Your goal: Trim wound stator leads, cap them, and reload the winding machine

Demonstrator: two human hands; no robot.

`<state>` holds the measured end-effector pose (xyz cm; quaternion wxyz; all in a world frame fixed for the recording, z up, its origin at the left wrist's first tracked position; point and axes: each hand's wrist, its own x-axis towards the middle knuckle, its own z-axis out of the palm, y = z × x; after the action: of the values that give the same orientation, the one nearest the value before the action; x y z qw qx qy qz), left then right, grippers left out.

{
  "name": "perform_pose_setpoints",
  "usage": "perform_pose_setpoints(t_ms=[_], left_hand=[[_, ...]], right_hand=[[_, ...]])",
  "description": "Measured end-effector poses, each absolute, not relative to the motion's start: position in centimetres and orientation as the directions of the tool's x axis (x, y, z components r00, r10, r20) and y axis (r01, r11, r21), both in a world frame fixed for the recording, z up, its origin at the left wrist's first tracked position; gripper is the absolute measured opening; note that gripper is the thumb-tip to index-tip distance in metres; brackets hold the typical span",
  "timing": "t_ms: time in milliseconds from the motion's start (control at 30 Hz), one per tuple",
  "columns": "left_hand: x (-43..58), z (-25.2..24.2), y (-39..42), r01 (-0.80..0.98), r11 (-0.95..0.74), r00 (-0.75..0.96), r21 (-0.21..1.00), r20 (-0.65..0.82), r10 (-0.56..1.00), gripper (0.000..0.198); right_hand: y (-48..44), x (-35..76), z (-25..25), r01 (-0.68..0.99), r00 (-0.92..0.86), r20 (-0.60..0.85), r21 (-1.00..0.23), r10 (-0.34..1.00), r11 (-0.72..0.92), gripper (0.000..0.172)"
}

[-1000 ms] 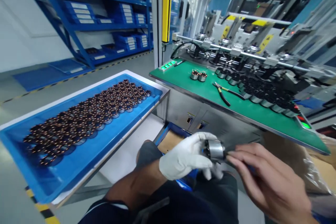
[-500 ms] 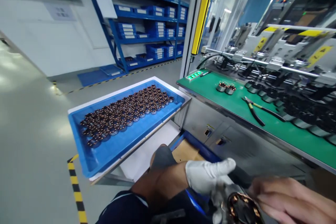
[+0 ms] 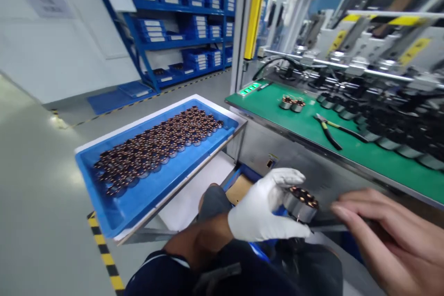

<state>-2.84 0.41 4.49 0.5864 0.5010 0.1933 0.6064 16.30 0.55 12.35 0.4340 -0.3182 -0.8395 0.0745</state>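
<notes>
Gloved left hand (image 3: 258,215): fingers part-curled, holding a copper-wound core (image 3: 300,206).
Core axis: near upright, leaning right, copper end up.
Core place: over the lap, near the green bench (image 3: 367,159)'s front edge.
Bare right hand (image 3: 391,240): fingers bent, apart from the core; cannot tell whether they pinch anything.
Open room: narrow gap between core and right fingertips.
Blue tray (image 3: 169,188): well left, rows of cores inside.

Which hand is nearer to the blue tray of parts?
Left. The gloved left hand, holding a metal part, is right of the tray; the bare right hand is farther right.
</notes>
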Motion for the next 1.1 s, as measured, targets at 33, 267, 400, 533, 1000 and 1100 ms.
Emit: perform_pose_setpoints(t_ms=[33, 267, 400, 533, 1000, 1100], left_hand=[[-3.3, 4.8, 0.3, -0.426, -0.287, 0.217, 0.858, 0.405, 0.888, 0.069], [-5.6, 7.6, 1.5, 0.158, -0.563, 0.548, 0.811, 0.402, 0.733, 0.033], [-4.9, 7.8, 1.6, 0.135, -0.610, 0.461, 0.781, 0.496, 0.736, 0.021], [-3.9, 6.8, 0.8, 0.012, -0.491, 0.259, 0.871, 0.471, 0.843, 0.042], [-4.8, 5.1, 1.2, 0.321, -0.700, 0.062, 0.638, 0.723, 0.688, 0.045], [-4.7, 5.5, 0.9, 0.282, -0.706, 0.039, 0.650, 0.727, 0.686, 0.049]], right_hand=[[0.5, 15.8, 12.9, 0.450, -0.437, 0.670, -0.415, 0.600, 0.791, 0.008], [2.3, 15.0, 13.0, 0.171, -0.454, 0.630, -0.632, 0.630, 0.755, 0.013], [2.9, 15.3, 12.6, 0.110, -0.444, 0.655, -0.638, 0.612, 0.762, 0.013], [2.4, 15.4, 12.2, 0.079, -0.415, 0.683, -0.631, 0.601, 0.772, 0.012], [18.1, 19.5, 12.5, 0.907, -0.237, 0.405, -0.233, 0.883, 0.351, 0.058], [19.8, 19.9, 11.8, 0.959, -0.227, 0.251, -0.110, 0.941, 0.261, 0.069]])
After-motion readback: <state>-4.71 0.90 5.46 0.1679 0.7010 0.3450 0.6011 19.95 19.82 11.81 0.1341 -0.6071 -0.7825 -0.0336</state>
